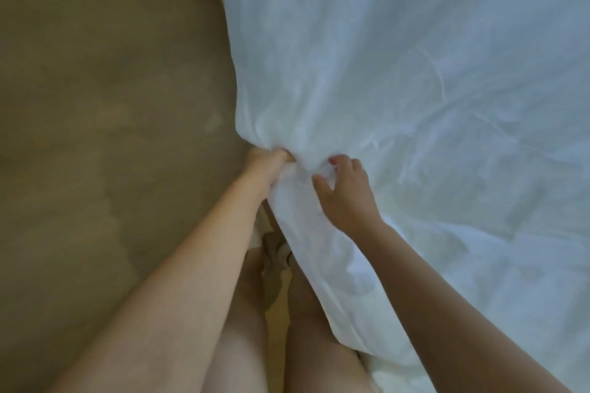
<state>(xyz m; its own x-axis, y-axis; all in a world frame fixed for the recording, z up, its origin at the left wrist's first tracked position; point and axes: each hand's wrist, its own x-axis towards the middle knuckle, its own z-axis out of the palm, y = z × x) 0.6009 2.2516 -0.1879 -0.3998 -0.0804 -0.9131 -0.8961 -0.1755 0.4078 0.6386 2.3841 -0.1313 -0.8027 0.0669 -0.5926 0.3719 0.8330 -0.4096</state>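
Observation:
A large white bedsheet [399, 80] fills the right and upper part of the view, bunched into folds at its near left corner. My left hand [266, 166] grips that bunched corner with its fingers curled into the cloth. Just to its right, my right hand [343, 191] lies on the sheet with fingers bent, thumb and fingertips pinching a fold of the fabric. The sheet's edge hangs down past my legs, hiding whatever is beneath it.
A brown floor [105, 112] covers the whole left side. My bare legs [242, 329] and a light shoe [281, 257] stand at the bottom centre, right against the hanging sheet edge.

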